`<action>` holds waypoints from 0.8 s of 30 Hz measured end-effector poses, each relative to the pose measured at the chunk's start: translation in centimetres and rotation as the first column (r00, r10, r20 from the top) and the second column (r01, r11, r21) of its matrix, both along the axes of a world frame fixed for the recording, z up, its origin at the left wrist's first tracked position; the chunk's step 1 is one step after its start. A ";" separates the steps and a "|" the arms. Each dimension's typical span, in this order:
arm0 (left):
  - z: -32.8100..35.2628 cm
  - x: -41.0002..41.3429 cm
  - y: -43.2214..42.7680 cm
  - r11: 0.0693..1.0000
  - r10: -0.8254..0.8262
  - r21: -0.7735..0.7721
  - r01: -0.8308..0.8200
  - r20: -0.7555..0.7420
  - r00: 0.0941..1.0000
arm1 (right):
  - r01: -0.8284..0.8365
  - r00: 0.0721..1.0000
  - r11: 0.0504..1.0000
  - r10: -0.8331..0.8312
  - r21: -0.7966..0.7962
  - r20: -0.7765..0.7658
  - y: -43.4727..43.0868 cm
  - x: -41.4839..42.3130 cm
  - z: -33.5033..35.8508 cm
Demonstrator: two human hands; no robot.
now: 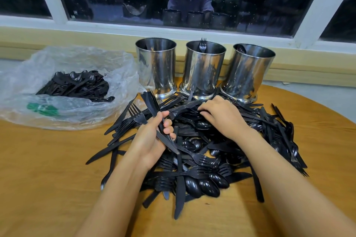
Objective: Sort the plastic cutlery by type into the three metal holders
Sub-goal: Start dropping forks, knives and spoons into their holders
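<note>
Black knives [151,103] in left hand [152,137] — right hand [223,117] on the pile [202,180].

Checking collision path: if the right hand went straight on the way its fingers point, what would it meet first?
The right hand points up-left, fingers resting on the heap of black plastic cutlery, so that comes first. Beyond, probably the base of the left shiny metal holder; depth is unclear.

Head view, forward-down, close over table [48,169]
</note>
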State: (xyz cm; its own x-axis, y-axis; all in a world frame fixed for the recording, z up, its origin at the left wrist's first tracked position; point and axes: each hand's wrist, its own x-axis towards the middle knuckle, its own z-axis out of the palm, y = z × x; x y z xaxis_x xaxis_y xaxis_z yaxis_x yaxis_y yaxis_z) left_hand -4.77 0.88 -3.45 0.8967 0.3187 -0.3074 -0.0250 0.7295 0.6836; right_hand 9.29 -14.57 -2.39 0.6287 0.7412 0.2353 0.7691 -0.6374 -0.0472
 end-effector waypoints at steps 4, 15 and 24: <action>-0.1 0.0 -0.1 1.000 -0.002 -0.011 0.002 -0.003 1.000 | 0.076 0.987 0.963 -0.036 0.258 -0.156 -0.4 -0.3 -0.4; -0.2 0.1 -0.2 1.000 -0.001 0.009 0.001 -0.009 1.000 | 0.440 0.718 0.768 0.009 0.464 -0.696 -1.8 -1.5 0.9; -0.3 -0.1 -1.0 0.991 -0.014 0.131 0.012 0.015 1.000 | 0.439 0.885 0.617 -0.168 0.654 -0.435 -2.2 -3.8 -0.8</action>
State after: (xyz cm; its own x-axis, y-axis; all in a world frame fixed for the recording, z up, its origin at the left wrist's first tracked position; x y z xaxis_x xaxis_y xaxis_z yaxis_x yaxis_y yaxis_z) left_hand -4.87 -0.07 -3.75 0.9053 0.3435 -0.2498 -0.0275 0.6343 0.7726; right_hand 5.50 -16.81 -3.21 0.9186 0.1705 0.3566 0.3932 -0.4860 -0.7805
